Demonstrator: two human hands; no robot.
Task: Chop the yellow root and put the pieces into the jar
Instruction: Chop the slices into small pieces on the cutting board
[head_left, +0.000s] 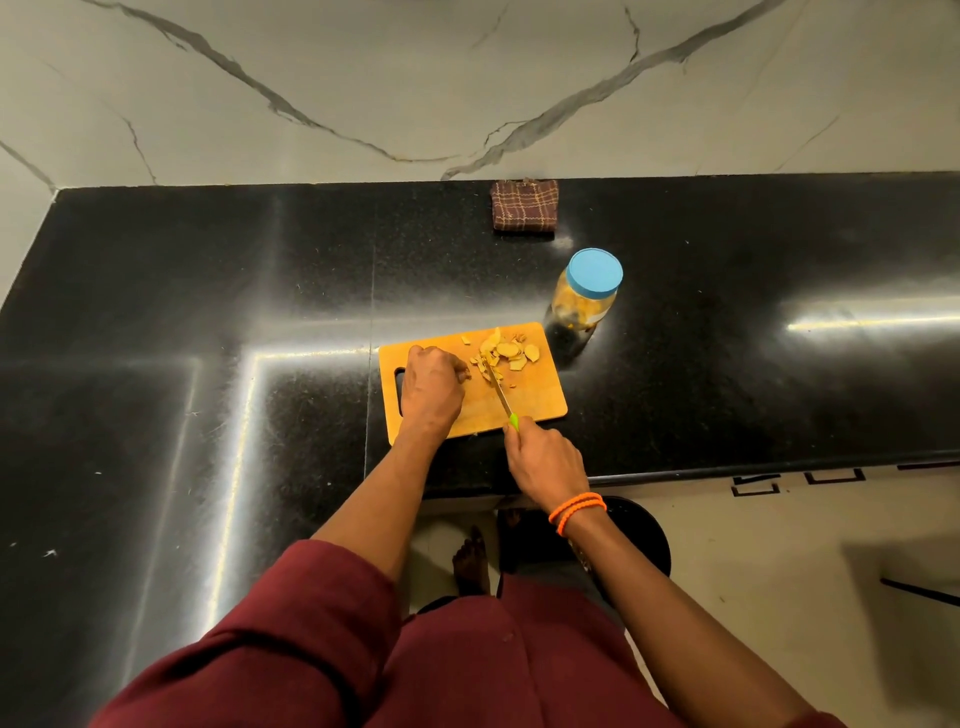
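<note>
an orange-brown cutting board (540, 400) lies on the black stone counter (208, 291), close to the counter's near edge, with its handle slot on the left. the left hand (431, 387) rests on the board's left half, knuckles up and fingers curled under toward the cut pieces; what the fingertips pinch is hidden beneath them, so whether they hold a bit of root cannot be told. the right hand (543, 460) sits just off the board's near edge, fingers wrapped round the green handle of a small knife (503, 397), whose thin blade runs up and to the left across the board and ends among the yellow root pieces (506, 353). those pieces (flat slices and smaller crumbs) are heaped on the board's far right part, a few strays beside them. the jar (584, 299) stands upright on the counter just beyond the board's far right corner, apart from it, its blue lid (595, 273) on, yellow contents showing through the clear wall. a folded brown checked cloth (524, 205) lies further back against the marble wall. orange bangles (576, 512) circle the right wrist.
</note>
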